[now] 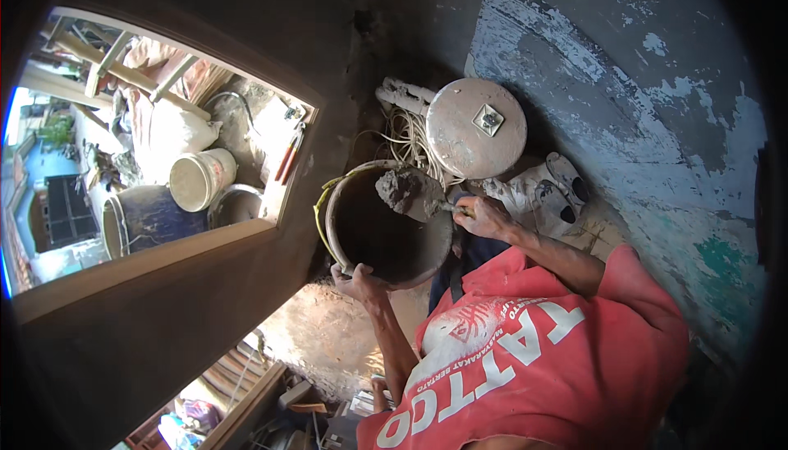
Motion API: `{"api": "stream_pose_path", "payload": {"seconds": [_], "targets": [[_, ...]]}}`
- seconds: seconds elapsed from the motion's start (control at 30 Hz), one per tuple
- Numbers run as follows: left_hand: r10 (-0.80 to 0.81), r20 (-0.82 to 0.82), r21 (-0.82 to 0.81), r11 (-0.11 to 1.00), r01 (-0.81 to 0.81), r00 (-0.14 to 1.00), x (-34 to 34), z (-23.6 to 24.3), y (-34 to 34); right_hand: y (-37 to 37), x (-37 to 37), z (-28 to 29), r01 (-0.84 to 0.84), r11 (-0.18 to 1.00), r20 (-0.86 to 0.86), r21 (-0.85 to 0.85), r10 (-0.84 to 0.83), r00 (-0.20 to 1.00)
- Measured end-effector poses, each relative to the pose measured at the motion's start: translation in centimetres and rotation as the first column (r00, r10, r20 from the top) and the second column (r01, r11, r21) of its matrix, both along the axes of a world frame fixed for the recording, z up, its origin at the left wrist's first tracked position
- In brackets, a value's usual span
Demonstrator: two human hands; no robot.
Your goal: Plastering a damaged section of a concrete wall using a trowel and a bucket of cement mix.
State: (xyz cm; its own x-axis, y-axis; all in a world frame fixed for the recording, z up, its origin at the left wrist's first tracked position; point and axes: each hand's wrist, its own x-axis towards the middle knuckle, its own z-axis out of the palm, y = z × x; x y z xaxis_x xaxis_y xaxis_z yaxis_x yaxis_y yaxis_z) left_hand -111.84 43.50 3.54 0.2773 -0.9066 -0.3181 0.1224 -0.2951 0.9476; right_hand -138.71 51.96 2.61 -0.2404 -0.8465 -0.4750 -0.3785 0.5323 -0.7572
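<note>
Hooked over the near-left rim of the bucket (330,224), my left hand (359,282) bends its fingers around the edge; a firm hold there should stop the bucket rocking. Over the far side of its mouth, a lump of grey mortar (400,190) sits on the trowel (431,206). Best to carry the blade level, I judge, since a damp load probably slides off once tipped, and to work above the bucket so crumbs drop back inside. To the right, my right hand (484,218) wraps around the trowel's handle; a supple wrist likely steers better than a stiff arm. Beyond it stands a round splattered drum (460,146), then the flaking wall (624,113), so short strokes suit.
</note>
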Motion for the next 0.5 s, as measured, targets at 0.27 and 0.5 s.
{"api": "stream_pose_path", "payload": {"seconds": [0.27,0.5], "targets": [[0.160,0.287,0.097,0.976,-0.194,0.945,3.1,-0.8,1.3,-7.4,-5.1,-9.6,0.455,0.890,0.625,0.022,-0.367,0.688],[-0.160,0.482,0.349,0.937,-0.022,0.861,7.8,0.2,2.4,-22.3,-7.2,-18.6,0.717,0.660,0.426,0.223,-0.728,0.538]]}}
